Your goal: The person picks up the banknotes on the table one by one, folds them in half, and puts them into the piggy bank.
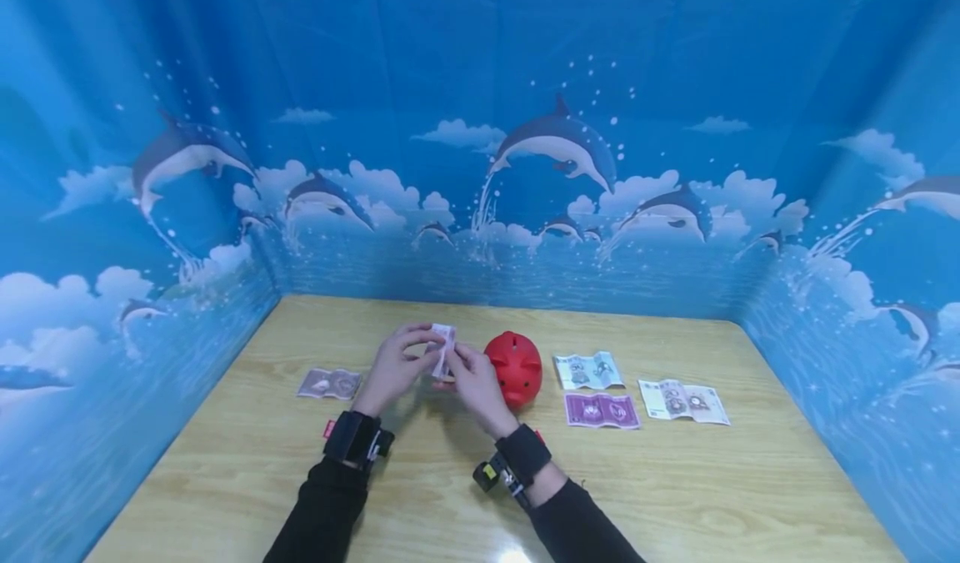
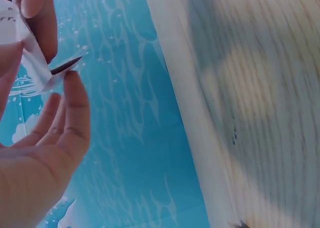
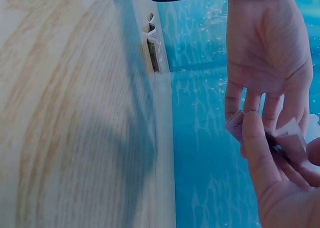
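Observation:
A pinkish-white banknote (image 1: 445, 346), folded narrow, is held up over the table between both hands. My left hand (image 1: 396, 365) pinches it from the left with thumb and fingertips. From the right side, my right hand (image 1: 480, 389) grips the same note with thumb and fingers. In the left wrist view the note's folded strip (image 2: 36, 67) has a bent end at the left fingertips. The right wrist view shows loose paper layers (image 3: 292, 138) standing apart between the fingers. Right beside my right hand sits a red piggy bank (image 1: 514, 369), a slot on its top.
A creased brownish note (image 1: 329, 384) lies left of my left hand. Right of the piggy bank lie a pale blue note (image 1: 588, 370), a purple note (image 1: 602, 410) and a whitish note (image 1: 684, 401). A dolphin-printed curtain (image 1: 480, 171) encloses the wooden table (image 1: 675, 488) at the back and sides.

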Demonstrator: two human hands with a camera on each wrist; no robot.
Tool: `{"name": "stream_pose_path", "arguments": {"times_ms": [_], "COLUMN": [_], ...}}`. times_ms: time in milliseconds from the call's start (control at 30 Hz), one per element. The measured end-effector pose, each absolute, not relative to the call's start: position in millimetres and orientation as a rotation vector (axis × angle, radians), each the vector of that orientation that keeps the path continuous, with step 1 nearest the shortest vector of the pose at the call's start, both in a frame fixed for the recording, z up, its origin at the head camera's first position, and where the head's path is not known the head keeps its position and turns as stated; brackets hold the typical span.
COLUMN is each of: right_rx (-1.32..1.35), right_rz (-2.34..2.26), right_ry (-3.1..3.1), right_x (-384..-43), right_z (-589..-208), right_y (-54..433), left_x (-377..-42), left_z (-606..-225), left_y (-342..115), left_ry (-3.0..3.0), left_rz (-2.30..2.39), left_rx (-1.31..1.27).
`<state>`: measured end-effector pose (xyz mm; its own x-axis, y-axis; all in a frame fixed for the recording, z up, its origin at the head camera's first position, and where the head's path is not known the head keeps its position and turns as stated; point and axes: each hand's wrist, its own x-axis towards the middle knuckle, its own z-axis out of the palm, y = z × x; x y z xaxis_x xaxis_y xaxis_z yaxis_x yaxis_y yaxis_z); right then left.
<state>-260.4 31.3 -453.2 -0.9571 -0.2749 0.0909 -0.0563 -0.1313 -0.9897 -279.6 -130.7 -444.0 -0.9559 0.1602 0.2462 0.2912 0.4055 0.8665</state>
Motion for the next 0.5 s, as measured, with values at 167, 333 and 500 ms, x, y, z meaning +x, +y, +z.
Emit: {"name": "stream_pose_path", "arguments": {"times_ms": [167, 333, 500], "right_rx": [-0.391, -0.38, -0.314], "right_rz": [-2.224, -2.222, -2.22], "right_ry": [1.948, 1.969, 2.049], "right_x": [-259.9, -260.3, -260.5], "right_z": [-452.9, -453.2, -453.5], "right_y": [32.2, 32.5, 32.7], "left_x": [-278.6, -278.1, -279.7], "left_z": [-443.6, -443.5, -443.2], "left_y": [-126.9, -124.8, -126.2], "left_ry": [-2.482, -2.433, -2.351], "left_rz": [-1.565, -1.564, -1.665], "left_rx": [-0.403, -0.383, -0.315]}}
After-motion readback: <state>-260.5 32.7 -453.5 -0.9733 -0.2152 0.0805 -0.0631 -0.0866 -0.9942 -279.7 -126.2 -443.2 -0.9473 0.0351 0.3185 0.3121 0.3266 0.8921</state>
